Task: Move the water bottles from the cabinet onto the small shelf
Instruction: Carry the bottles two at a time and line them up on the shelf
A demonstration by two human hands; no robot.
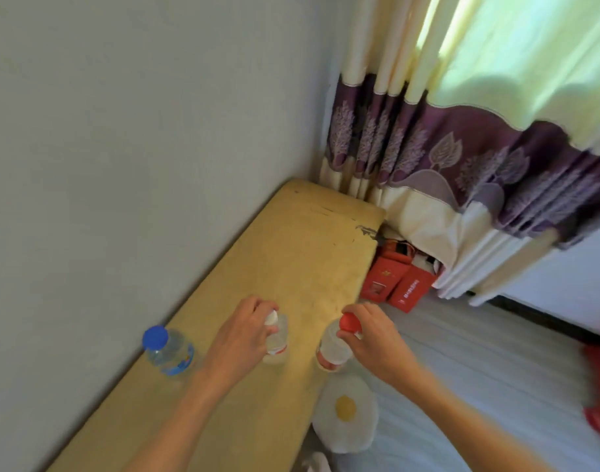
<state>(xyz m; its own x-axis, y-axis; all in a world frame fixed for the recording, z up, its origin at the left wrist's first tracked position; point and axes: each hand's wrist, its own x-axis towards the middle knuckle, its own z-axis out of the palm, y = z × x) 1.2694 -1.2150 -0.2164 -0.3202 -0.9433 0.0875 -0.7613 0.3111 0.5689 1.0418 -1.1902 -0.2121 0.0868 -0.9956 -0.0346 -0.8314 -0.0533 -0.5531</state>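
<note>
Both hands [244, 335] [370, 335] grip upright bottles [276, 338] [332, 349] (shelf-top).

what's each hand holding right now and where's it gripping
The left hand grips the white-capped bottle around its neck and cap. The right hand grips the red-capped bottle at its cap. The blue-capped bottle stands untouched.

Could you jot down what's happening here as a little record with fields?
surface: yellow worn top along the wall
left hand: fingers around the white-capped bottle
right hand: fingers on the red-capped bottle, at its neck
untouched: blue-capped bottle, upright near the wall
nearby: red boxes, egg-shaped cushion
backdrop: purple-banded curtain
</note>
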